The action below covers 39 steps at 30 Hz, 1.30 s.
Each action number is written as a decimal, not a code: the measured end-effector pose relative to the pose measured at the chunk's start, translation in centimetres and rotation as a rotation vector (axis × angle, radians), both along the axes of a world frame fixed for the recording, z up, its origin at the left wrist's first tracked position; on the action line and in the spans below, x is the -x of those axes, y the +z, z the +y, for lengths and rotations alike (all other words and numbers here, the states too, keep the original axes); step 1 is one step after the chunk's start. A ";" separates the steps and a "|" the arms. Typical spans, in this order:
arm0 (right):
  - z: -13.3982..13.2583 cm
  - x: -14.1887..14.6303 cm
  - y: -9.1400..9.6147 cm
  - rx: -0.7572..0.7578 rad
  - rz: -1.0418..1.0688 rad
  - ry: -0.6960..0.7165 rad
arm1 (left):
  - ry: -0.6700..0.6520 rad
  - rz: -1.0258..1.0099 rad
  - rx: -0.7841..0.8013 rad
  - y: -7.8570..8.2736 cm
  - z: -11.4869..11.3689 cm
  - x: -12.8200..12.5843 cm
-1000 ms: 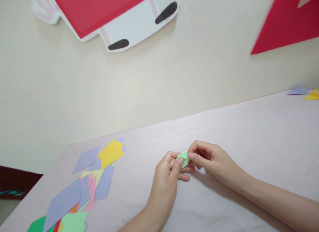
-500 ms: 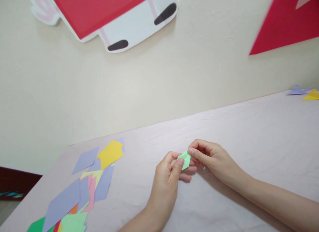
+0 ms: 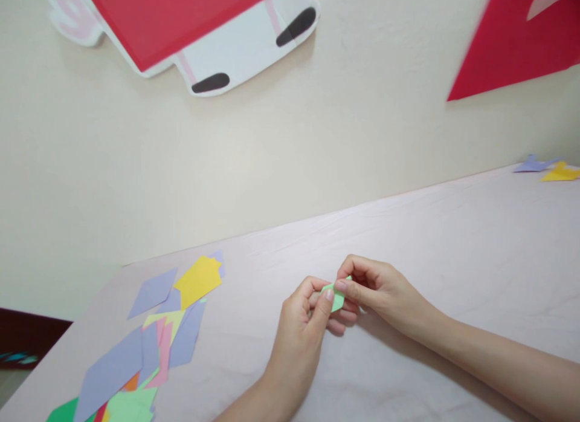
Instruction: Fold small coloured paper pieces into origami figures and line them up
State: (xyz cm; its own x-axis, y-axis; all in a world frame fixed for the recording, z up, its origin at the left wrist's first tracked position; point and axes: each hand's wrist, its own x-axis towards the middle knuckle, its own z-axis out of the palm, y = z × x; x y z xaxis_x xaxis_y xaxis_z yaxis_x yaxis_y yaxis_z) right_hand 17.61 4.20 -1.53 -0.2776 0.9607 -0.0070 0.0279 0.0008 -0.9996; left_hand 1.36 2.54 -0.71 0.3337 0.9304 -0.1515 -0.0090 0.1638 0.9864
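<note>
A small folded piece of light green paper (image 3: 338, 301) is held between my two hands, above the table. My left hand (image 3: 308, 313) pinches its left side, thumb on top and fingers underneath. The thumb and fingertips of my right hand (image 3: 369, 284) grip its upper right edge, and a small green tip pokes out above them. My fingers cover part of the paper, so its full shape is hidden.
The table's pale cloth (image 3: 385, 361) meets a plain wall (image 3: 272, 168). Loose coloured paper pieces lie at the left, among them a yellow one (image 3: 199, 281) and a large lavender one (image 3: 111, 370). Folded lavender (image 3: 532, 164) and yellow (image 3: 562, 173) papers sit far right. Red decorations (image 3: 181, 17) hang above.
My right thumb has moved left and down over the green paper, covering more of its upper part. A tip now shows above the right fingers. The view has shifted slightly.
</note>
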 end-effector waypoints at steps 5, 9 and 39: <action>0.3 -0.1 0.1 0.045 0.033 -0.011 | -0.067 0.076 0.014 -0.4 0.3 0.3; 0.8 -0.2 0.2 0.083 0.014 -0.017 | -0.097 0.074 0.020 -0.4 0.5 0.4; 0.6 -0.3 0.4 -0.110 -0.224 0.073 | -0.122 0.085 0.070 -0.3 1.4 0.8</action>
State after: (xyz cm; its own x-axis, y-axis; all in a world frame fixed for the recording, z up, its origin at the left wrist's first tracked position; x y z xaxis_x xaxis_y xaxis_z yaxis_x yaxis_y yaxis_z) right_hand 17.91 4.77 -1.09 -0.3497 0.9365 0.0274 0.2446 0.1195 -0.9622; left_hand 0.55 3.89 -0.99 0.4267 0.8700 -0.2469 0.0980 0.2269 0.9690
